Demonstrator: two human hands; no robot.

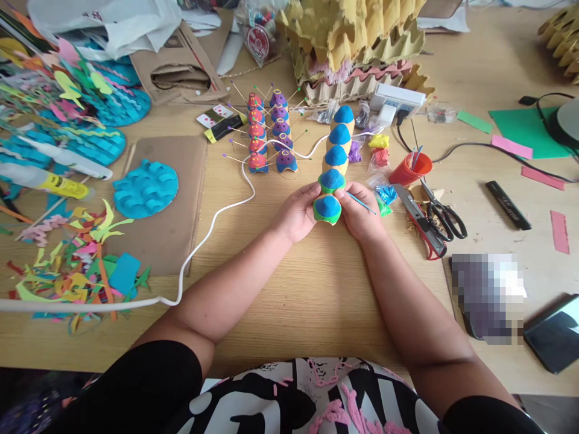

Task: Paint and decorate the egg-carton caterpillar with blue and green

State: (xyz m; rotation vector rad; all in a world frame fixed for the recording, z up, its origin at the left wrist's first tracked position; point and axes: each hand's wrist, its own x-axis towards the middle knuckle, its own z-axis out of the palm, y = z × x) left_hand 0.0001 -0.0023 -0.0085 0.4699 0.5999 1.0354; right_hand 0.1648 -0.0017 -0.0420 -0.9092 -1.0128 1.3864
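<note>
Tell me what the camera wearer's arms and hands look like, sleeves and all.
The left hand and right hand wear no gloves, and both wrists look bare. The left sleeve and right sleeve are plain black and short, ending near the elbows. The top's front has a black-and-white print with pink patches.

No word is legible. Pale lettering — too small to read — runs along the black oblong [508,205]; dark print marks the yellow-and-white bottle [49,181]; white marks fill the round red label [257,44]; small red pip-like signs dot the white card [220,113].
</note>
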